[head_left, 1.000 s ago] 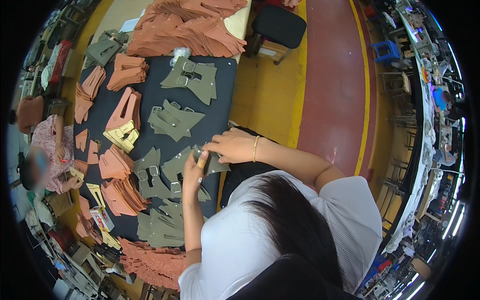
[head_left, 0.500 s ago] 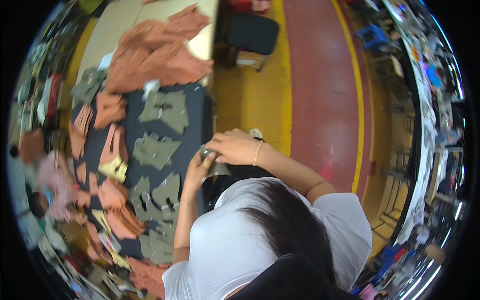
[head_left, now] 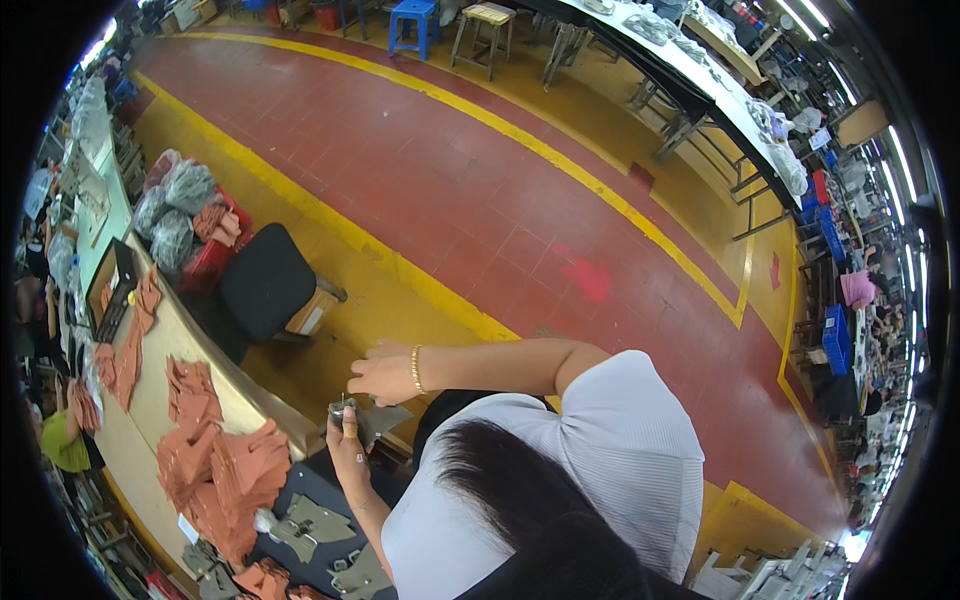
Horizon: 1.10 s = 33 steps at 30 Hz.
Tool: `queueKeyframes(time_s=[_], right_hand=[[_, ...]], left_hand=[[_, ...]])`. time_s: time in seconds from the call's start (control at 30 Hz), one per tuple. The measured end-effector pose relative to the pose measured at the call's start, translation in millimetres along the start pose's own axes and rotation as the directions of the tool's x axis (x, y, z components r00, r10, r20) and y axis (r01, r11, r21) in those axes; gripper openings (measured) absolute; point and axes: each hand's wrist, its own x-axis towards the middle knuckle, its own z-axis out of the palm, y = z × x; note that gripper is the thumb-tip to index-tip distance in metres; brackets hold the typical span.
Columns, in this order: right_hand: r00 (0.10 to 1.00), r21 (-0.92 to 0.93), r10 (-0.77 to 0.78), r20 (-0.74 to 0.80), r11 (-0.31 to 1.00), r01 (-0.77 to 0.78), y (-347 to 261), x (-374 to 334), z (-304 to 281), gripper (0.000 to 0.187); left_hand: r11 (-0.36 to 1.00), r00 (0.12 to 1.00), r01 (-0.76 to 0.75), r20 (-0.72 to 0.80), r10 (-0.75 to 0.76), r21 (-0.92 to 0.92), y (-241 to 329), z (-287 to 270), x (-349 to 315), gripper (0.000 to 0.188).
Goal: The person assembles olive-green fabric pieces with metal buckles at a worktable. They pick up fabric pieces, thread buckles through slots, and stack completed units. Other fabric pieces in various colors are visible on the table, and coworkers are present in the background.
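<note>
My left hand (head_left: 350, 452) is closed around a grey-green cut piece (head_left: 380, 421), its thumb pressed on the near side. A thin upright glint shows at the top of that grip, too small to name. Just beyond it and a little to the right, my right hand (head_left: 385, 374) hovers apart from the piece, fingers bent and drawn together. Whatever those fingertips hold, if anything, is hidden. Below the left hand, more grey-green cut pieces (head_left: 311, 527) lie on the dark tabletop (head_left: 283, 553).
Salmon-coloured pieces (head_left: 215, 465) are heaped on the pale table (head_left: 140, 450) at left. A black chair (head_left: 267, 283) stands beyond, by a red crate (head_left: 207, 262) of plastic-wrapped bundles. A red walkway (head_left: 480, 200) with yellow lines crosses ahead; a blue stool (head_left: 413, 25) stands past it.
The view has swung right, so the table now sits at lower left. My right hand has come away from the left one, which keeps hold of the grey-green piece.
</note>
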Motion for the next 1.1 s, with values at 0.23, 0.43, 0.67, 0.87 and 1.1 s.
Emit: queueKeyframes(time_s=[0.23,0.43,0.67,0.87,1.1], right_hand=[[0.983,0.008,0.146,0.115,0.989,-0.148,52,-33,-2,0.042],[0.977,0.075,0.127,0.171,0.987,-0.142,30,-12,-11,0.046],[0.981,0.002,-0.067,0.18,0.998,0.068,-26,22,-6,0.044],[0.947,-0.023,-0.174,0.269,0.982,0.187,-61,35,13,0.042],[0.932,0.053,-0.297,0.207,0.955,0.292,-83,36,22,0.046]], left_hand=[[0.996,1.0,0.002,0.015,-0.003,0.087,32,31,32,0.033],[0.999,0.999,0.034,0.042,-0.033,-0.014,12,28,10,0.033],[0.999,0.988,0.04,-0.148,-0.04,-0.007,-2,-21,-27,0.041],[0.987,0.915,0.13,-0.371,-0.156,-0.093,-16,-56,-70,0.045],[0.965,0.906,0.098,-0.379,-0.188,-0.244,-55,-69,-100,0.043]])
